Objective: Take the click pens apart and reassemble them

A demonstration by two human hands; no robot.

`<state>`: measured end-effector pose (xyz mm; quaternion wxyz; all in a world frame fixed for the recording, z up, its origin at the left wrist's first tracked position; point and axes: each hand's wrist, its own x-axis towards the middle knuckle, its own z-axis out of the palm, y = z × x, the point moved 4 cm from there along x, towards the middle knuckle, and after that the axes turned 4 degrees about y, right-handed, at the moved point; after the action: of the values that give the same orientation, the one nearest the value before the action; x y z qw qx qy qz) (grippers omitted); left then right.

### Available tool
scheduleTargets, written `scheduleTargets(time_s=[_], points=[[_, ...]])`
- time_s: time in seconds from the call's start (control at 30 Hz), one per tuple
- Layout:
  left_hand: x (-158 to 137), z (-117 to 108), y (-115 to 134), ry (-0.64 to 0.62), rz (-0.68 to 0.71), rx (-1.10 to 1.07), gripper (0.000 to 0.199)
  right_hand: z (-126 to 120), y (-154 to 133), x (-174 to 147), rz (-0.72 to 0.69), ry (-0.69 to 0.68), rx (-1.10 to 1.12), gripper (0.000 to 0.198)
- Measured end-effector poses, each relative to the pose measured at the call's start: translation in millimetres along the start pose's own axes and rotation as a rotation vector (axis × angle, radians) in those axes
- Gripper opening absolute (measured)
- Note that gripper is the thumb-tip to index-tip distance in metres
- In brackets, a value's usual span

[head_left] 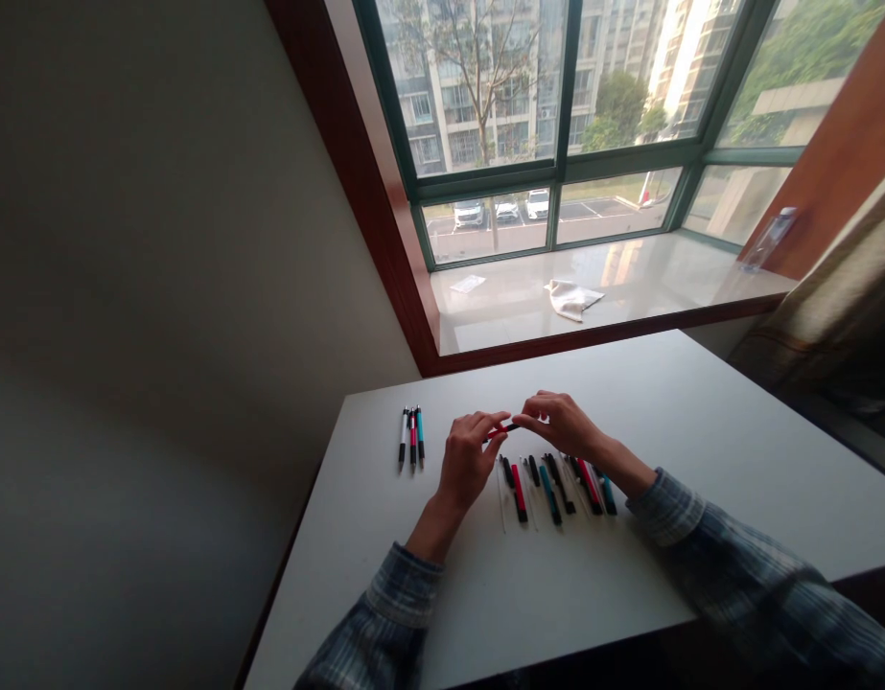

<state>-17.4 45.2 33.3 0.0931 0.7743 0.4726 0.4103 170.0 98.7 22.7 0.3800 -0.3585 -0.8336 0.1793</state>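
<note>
The left hand (471, 458) pinches a red-and-black pen (499, 430) whose long axis runs crosswise, slanting toward the right hand (564, 423), which grips its black end.

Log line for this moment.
left hand: holds red pen | right hand: at its black end | table: three pens, pen parts

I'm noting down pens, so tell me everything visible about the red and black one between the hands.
The red and black pen is slim, with a red stretch and a black end toward the right hand; it looks like plastic. Held over the white table, it slants up to the right in the picture. The left hand grips it; the right hand is at its black end. Part of it is hidden.
</note>
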Motion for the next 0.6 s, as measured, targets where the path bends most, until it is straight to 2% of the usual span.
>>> scheduleTargets(time_s=[0.13,0.27,0.37,0.47,0.6], points=[[3.7,-11.2,-4.4,0.146,-0.097,-0.171,0.041,-3.1,-4.0,1.0,0.083,0.1,0.073,0.041],[2.3,-13.2,-13.2,0.23,-0.252,-0.427,0.045,3.9,-13.6,0.0,0.116,0.084,0.159,0.042],[1.3,-11.8,-17.7,0.235,-0.298,-0.49,0.047,4.1,-15.0,-0.2,0.128,0.096,0.177,0.041],[2.9,-13.7,-21.2,0.232,-0.33,-0.399,0.045,-4.9,-10.4,1.5,0.141,0.195,0.227,0.037],[5.8,-10.7,-21.8,0.088,-0.339,-0.339,0.035,-15.7,-4.2,3.7,0.188,0.308,0.314,0.034]])
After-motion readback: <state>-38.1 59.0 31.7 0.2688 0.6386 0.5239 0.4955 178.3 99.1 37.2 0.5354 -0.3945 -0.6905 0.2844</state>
